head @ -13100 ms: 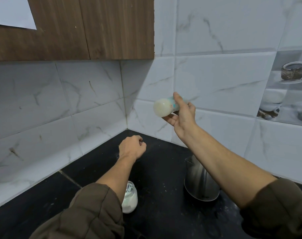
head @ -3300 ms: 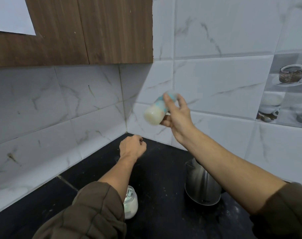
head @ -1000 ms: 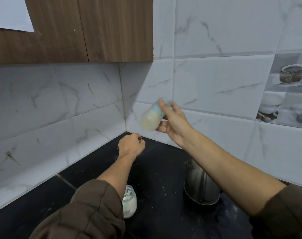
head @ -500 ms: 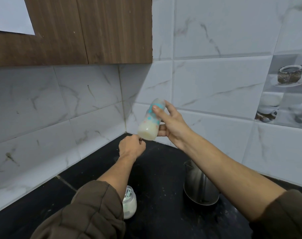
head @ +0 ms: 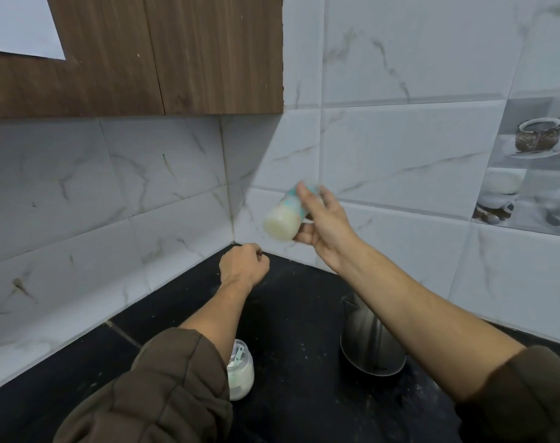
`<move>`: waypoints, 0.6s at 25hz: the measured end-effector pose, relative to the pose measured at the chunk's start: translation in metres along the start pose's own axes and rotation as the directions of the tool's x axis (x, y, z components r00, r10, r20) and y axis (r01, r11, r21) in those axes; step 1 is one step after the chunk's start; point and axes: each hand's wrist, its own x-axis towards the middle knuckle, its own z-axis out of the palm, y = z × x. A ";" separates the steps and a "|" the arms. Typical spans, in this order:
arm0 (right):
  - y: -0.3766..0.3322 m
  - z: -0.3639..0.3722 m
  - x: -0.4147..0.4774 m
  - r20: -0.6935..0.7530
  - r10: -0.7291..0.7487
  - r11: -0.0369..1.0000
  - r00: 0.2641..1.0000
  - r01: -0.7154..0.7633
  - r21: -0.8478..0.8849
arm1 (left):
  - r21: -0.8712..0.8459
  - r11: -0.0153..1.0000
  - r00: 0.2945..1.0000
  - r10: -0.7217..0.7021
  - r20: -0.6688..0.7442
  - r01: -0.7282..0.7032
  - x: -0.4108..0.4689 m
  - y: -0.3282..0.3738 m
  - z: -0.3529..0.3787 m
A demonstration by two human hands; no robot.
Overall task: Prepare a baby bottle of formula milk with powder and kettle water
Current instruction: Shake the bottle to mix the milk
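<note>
My right hand (head: 323, 230) grips a baby bottle (head: 283, 217) in the air in front of the tiled corner. The bottle is tilted, its base toward me and lower left, and holds creamy white milk; it looks motion-blurred. My left hand (head: 243, 266) is curled in a fist above the black counter (head: 298, 302), and nothing shows in it. A steel kettle (head: 369, 343) stands on the counter under my right forearm. A small glass jar of white powder (head: 240, 374) with a scoop inside stands beside my left sleeve.
White marble tiles close the corner on the left and behind. A brown wooden wall cupboard (head: 163, 52) hangs at the upper left. White powder specks lie scattered on the counter around the kettle.
The bottle has swung in my right hand from near upright to tilted with its base toward me, and back up a little. My left fist and the kettle have stayed put.
</note>
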 end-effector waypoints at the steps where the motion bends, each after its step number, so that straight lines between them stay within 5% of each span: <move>1: -0.004 -0.001 0.006 -0.076 -0.010 0.997 0.997 0.015 0.071 | -0.006 1.000 1.000 0.011 -0.005 -0.011 -0.001 0.000 0.000; 3: -0.008 -0.001 0.011 -0.083 -0.005 0.997 0.997 0.011 0.076 | 0.002 1.000 1.000 0.014 0.000 -0.014 -0.003 0.002 -0.001; 7: -0.002 0.005 -0.006 0.183 0.029 0.978 0.983 0.010 -0.211 | -0.011 0.999 1.000 -0.030 0.002 0.030 -0.004 0.003 -0.002; 12: -0.008 0.003 0.019 -0.138 0.012 0.992 0.990 0.006 0.129 | -0.002 1.000 1.000 0.026 -0.010 -0.026 -0.003 0.002 -0.003; 15: -0.007 0.005 0.007 0.042 0.054 0.997 0.998 -0.051 -0.056 | -0.003 1.000 1.000 0.013 0.002 -0.013 -0.002 0.002 -0.001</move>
